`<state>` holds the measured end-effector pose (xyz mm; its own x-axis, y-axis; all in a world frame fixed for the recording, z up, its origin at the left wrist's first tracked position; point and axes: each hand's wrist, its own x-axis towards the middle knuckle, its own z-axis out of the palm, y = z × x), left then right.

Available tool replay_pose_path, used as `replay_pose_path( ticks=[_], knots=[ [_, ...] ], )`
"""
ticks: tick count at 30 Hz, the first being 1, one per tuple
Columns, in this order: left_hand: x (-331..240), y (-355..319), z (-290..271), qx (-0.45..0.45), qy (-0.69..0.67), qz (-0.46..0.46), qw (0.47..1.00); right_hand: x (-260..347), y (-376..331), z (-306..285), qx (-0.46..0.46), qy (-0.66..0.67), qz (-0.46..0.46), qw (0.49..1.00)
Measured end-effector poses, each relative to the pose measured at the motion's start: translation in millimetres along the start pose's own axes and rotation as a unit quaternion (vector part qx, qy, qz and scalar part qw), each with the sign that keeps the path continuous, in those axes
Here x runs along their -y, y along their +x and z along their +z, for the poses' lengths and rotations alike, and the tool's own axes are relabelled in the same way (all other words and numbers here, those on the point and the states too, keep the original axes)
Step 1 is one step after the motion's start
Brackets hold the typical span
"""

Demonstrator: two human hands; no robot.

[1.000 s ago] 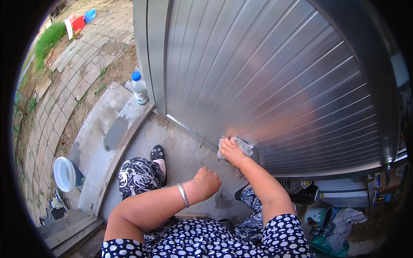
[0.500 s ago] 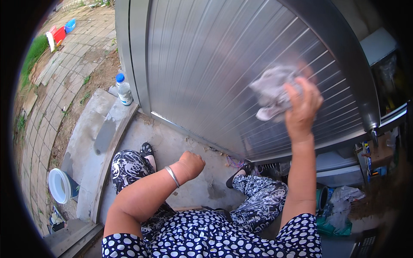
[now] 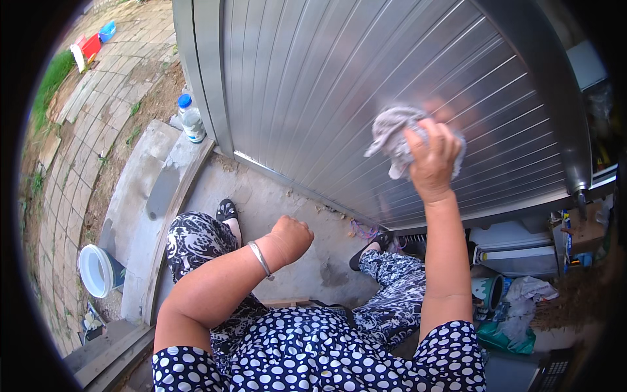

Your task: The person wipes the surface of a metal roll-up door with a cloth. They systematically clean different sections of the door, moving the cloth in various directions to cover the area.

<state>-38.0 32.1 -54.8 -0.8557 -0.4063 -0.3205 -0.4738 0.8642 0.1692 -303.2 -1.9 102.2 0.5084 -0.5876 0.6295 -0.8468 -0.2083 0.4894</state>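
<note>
A greyish-white cleaning rag (image 3: 394,134) is bunched under my right hand (image 3: 433,157), whose fingers grip it and press it to a silver metal door (image 3: 307,98) with ribbed lines. Loose folds of the rag spread out to the left of my fingers. My left hand (image 3: 292,240) is curled into a fist above the concrete floor, apart from the door; nothing shows in it. A silver bangle (image 3: 259,259) circles the left wrist.
A blue-capped plastic bottle (image 3: 191,119) stands on the ledge by the door frame. Farther down at left is a white bucket (image 3: 96,271). Crumpled plastic bags (image 3: 522,300) and a cardboard box (image 3: 586,228) lie at right. Purple strands (image 3: 363,230) lie by my right foot.
My right hand has moved left and slightly down across the door with the rag. The left fist stays nearly in place. The whole view has shifted slightly.
</note>
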Motion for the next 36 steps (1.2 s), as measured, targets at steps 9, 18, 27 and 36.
replay_pose_path(
  ticks=[9, 18, 27, 36],
  knots=[
    [-8, -5, -22, -0.023, 0.014, 0.039, 0.999, 73, -93, 97, 0.175, 0.134, -0.152, 0.963],
    [-12, -4, -16, -0.016, 0.001, 0.05, 0.999, 128, -176, 167, 0.302, 0.147, -0.223, 0.915],
    [-12, -1, -18, 0.007, 0.0, 0.046, 0.999, 70, -94, 77, 0.231, 0.163, -0.125, 0.951],
    [-2, 11, 2, 0.026, 0.0, 0.005, 1.0, -66, 44, -98, -0.087, -0.053, 0.09, 0.991]
  ],
)
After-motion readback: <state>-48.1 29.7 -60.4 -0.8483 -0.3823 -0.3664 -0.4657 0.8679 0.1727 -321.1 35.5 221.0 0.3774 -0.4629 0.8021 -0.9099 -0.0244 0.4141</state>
